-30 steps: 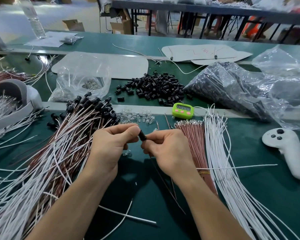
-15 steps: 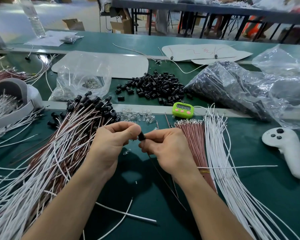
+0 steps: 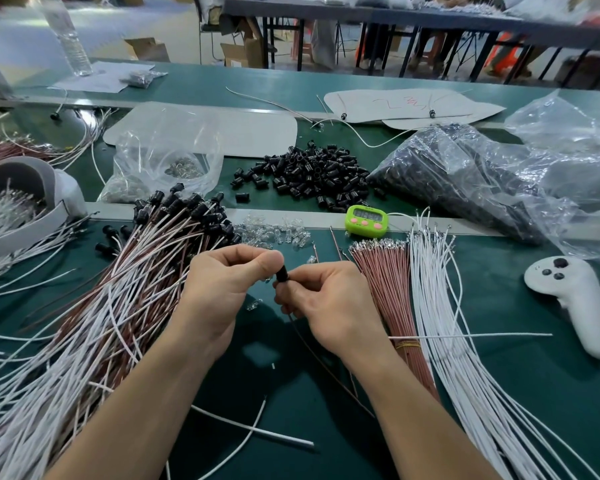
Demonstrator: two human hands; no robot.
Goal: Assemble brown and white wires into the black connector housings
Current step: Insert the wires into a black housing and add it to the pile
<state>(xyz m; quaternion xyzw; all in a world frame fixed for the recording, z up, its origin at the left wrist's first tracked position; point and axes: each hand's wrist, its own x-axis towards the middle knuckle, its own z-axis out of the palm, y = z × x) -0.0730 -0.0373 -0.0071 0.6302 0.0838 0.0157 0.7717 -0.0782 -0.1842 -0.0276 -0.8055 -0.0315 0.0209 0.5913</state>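
Head view, looking down over the person's arms at a green bench (image 3: pixel 551 393). Both hands meet in the middle, lifted just off the mat. The left hand (image 3: pixel 229 282) pinches a single black housing (image 3: pixel 282 273) between thumb and forefinger, with the rest of the fingers curled in. The right hand (image 3: pixel 329 303) is curled too, pinching a brown wire (image 3: pixel 326 365) right at the back of that housing. The wire's loose length trails down under the wrist towards the person. I reckon the left hand is just the vice while the right feeds the terminal in, which is why they're so tight together. Whether it's seated yet, can't tell, fingers cover the joint.

The layout makes sense to me. The brown wire bundle (image 3: pixel 392 299) and white wire bundle (image 3: pixel 465 341) lie just beside the right hand, terminals pointing away. The finished pile (image 3: pixel 118 306) fans out to the left, and the loose housings (image 3: pixel 309 178) sit in a heap behind the strip, near enough to reach.

Other stuff: a green timer (image 3: pixel 367 220), a white controller (image 3: pixel 575 299) far right, some clear little parts (image 3: pixel 274 233) scattered just beyond the hands, and a big bag of housings (image 3: pixel 465 181). A couple of stray white wires (image 3: pixel 257 434) cross under the forearms and could snag, I'd guess.
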